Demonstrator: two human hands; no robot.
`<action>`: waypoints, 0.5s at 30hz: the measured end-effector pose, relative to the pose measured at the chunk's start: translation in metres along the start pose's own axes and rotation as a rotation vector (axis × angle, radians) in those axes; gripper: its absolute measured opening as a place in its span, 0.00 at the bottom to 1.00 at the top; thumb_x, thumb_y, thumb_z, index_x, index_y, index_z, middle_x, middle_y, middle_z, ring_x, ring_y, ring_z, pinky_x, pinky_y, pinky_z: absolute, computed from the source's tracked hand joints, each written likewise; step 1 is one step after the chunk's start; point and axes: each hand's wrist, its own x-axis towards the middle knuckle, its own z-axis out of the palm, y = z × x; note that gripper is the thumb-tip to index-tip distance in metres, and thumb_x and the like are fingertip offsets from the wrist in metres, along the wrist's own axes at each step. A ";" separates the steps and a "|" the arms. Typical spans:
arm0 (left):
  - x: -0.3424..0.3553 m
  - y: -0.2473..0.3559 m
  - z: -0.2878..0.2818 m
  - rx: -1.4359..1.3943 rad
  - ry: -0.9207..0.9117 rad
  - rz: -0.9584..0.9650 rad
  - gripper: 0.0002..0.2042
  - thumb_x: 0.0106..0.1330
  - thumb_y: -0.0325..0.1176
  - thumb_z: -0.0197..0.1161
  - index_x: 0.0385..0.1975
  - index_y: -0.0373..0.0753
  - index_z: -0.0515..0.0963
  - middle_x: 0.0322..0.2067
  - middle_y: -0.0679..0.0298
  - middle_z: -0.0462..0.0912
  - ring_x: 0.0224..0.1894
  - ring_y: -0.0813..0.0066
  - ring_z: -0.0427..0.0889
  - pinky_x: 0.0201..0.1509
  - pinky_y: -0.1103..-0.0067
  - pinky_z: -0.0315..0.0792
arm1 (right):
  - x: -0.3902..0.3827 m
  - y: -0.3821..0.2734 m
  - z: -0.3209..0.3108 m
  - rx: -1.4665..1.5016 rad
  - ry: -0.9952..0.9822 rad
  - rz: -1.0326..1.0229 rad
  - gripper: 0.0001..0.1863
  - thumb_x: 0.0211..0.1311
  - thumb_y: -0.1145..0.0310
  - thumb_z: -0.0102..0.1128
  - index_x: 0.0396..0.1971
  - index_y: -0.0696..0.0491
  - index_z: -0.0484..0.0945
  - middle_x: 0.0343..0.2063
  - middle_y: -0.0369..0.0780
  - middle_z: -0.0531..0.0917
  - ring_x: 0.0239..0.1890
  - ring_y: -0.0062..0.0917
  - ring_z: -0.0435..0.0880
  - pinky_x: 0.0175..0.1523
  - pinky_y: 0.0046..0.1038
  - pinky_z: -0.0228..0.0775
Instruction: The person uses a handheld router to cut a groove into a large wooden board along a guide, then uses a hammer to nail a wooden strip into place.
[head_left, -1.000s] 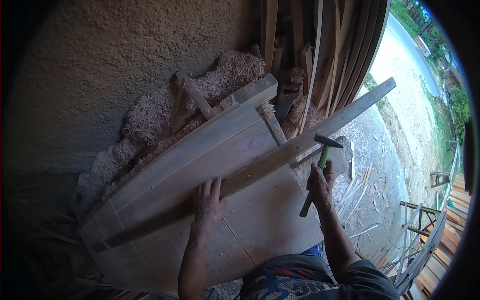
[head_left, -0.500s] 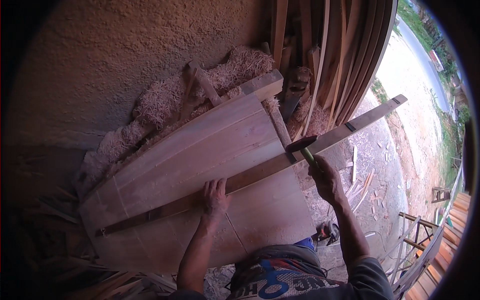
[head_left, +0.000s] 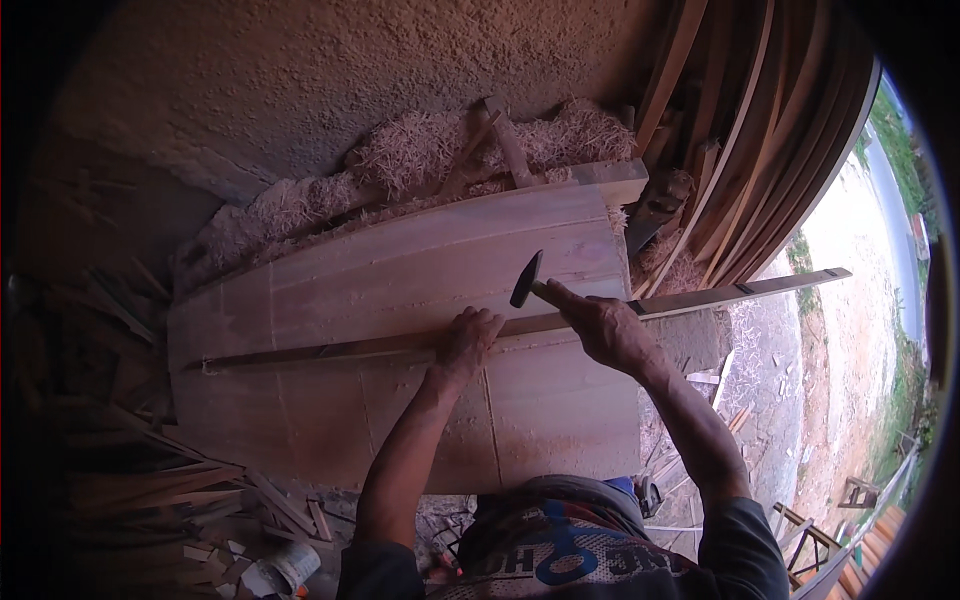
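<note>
A wide, tapered panel of pale boards (head_left: 400, 430) lies before me, with a long narrow wooden strip (head_left: 753, 289) laid lengthwise across it and jutting out to the right. My left hand (head_left: 470, 340) grips the strip near the panel's middle, fingers curled over it. My right hand (head_left: 610, 330) is closed on the handle of a hammer (head_left: 527, 278), held just above the strip to the right of my left hand, the dark head tilted to the left. Small dark pieces sit at intervals along the strip's right part; what they are is too small to tell.
Wood shavings (head_left: 400, 150) pile along the rough wall (head_left: 300, 70) behind the panel. Tall boards (head_left: 760, 120) lean at the back right. Scrap strips (head_left: 150, 480) and a white bucket (head_left: 290, 570) lie lower left; sunlit ground (head_left: 840, 350) is at the right.
The hammer in my right hand has moved left and now tilts toward my left hand. My view has turned, so the strip looks flatter. My left hand still holds it.
</note>
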 end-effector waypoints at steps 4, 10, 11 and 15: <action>-0.002 -0.001 0.006 -0.149 -0.042 -0.050 0.14 0.61 0.26 0.61 0.47 0.38 0.78 0.37 0.57 0.78 0.43 0.56 0.76 0.51 0.67 0.74 | 0.018 -0.007 0.000 -0.152 -0.176 -0.052 0.29 0.71 0.73 0.49 0.71 0.41 0.65 0.34 0.51 0.86 0.33 0.46 0.87 0.39 0.47 0.79; -0.001 0.006 0.003 0.055 0.003 -0.060 0.08 0.57 0.29 0.68 0.36 0.39 0.80 0.34 0.62 0.80 0.41 0.63 0.78 0.48 0.72 0.76 | 0.025 0.003 0.007 -0.091 -0.018 -0.107 0.30 0.71 0.72 0.49 0.70 0.33 0.66 0.34 0.51 0.87 0.31 0.45 0.88 0.37 0.47 0.80; -0.001 0.006 0.003 0.030 0.011 -0.042 0.08 0.57 0.29 0.67 0.36 0.39 0.80 0.34 0.62 0.80 0.41 0.63 0.78 0.48 0.72 0.77 | 0.025 0.004 0.008 -0.134 -0.127 -0.126 0.30 0.71 0.72 0.49 0.70 0.32 0.66 0.33 0.51 0.86 0.31 0.45 0.87 0.36 0.47 0.80; -0.002 -0.003 0.009 0.170 -0.106 0.044 0.08 0.57 0.28 0.66 0.36 0.39 0.82 0.37 0.62 0.81 0.43 0.62 0.79 0.50 0.71 0.78 | 0.021 0.005 0.015 -0.109 -0.097 -0.083 0.33 0.68 0.71 0.56 0.71 0.31 0.64 0.31 0.51 0.84 0.34 0.45 0.87 0.38 0.47 0.79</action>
